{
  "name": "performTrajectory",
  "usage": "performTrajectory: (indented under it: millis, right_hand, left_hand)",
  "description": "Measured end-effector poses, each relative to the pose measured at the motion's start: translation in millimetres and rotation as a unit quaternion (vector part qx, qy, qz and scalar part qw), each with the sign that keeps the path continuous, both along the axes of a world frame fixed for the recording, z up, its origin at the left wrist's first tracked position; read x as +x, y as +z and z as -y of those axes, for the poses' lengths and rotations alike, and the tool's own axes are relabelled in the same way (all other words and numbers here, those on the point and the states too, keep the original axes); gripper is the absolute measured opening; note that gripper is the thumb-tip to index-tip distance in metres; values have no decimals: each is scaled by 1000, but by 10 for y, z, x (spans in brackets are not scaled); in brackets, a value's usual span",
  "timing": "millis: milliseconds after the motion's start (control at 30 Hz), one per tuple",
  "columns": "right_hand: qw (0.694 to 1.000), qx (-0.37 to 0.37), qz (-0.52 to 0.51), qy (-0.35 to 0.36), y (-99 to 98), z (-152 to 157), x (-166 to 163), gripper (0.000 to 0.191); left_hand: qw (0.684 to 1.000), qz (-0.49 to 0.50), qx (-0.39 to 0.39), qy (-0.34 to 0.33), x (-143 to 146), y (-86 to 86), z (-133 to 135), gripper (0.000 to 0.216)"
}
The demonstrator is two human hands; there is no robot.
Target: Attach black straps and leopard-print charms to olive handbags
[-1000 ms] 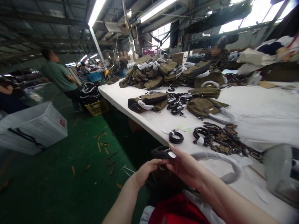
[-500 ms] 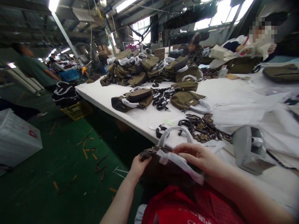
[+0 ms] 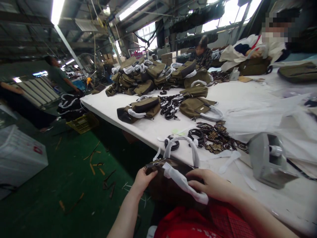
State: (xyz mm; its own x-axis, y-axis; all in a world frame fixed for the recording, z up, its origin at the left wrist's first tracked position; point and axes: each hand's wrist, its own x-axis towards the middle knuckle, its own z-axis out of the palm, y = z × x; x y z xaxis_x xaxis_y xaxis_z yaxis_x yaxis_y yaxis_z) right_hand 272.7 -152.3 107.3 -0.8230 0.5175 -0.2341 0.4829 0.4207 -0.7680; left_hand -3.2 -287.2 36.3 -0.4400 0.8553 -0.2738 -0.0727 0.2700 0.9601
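A dark handbag with two handles wrapped in white paper is held at the table's front edge, just above my lap. My left hand pinches its left upper corner, by the end of the zipper. My right hand grips the right part of the top edge, its fingers partly hidden behind the front wrapped handle. The rear wrapped handle stands upright in an arch. Beyond the bag lie coiled black straps and a heap of patterned straps with metal parts.
A grey tape-dispenser-like device stands on the white table at right. Olive handbags are piled farther back. Co-workers sit across the table; others stand at left. A white bin and yellow crate are on the green floor.
My right hand has shifted slightly lower on the bag, and the front handle now hangs more steeply. At left, a standing person has moved right and another has come into view.
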Motion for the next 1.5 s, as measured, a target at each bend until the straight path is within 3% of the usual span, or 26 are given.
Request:
performTrajectory:
  millis: [167, 400, 500, 633, 800, 967, 1100, 1233, 1333, 1400, 1500]
  right_hand:
    - [1000, 6, 7, -4, -167, 29, 21, 19]
    - [995, -62, -17, -70, -143, -124, 298, 31]
    - [983, -106, -30, -147, -125, -195, 482, 40]
    - [964, -105, -86, -227, -79, -216, 775, 60]
    - [974, -9, -45, -221, -98, -68, 1118, 48]
    - [973, 41, -24, -225, -394, -42, 1167, 31]
    - [950, 87, 5, -299, -577, -128, 1152, 28]
    - [930, 127, -1, -345, -592, -82, 1244, 29]
    - [896, 179, -30, -405, -584, 48, 1384, 30]
    - [874, 208, -46, -437, -586, 150, 1504, 30]
    - [869, 205, -31, -448, -594, 301, 1703, 28]
  left_hand:
    - [1000, -22, -12, -1, 47, -44, -25, 52]
    - [999, 35, 40, 1, 433, -61, -262, 47]
    - [998, 31, 52, 14, 567, -172, -426, 46]
    - [999, 9, 27, 22, 643, -394, -656, 45]
    - [1000, 2, -6, 20, 630, -540, -789, 48]
    - [1000, 13, -24, 16, 559, -525, -726, 52]
    - [999, 31, -27, 30, 584, -536, -615, 56]
    - [995, 68, -39, 54, 728, -614, -495, 65]
    - [995, 77, -52, 48, 793, -644, -421, 66]
    - [996, 56, -61, 36, 774, -635, -392, 65]
    - [995, -21, -85, 45, 660, -616, -397, 64]
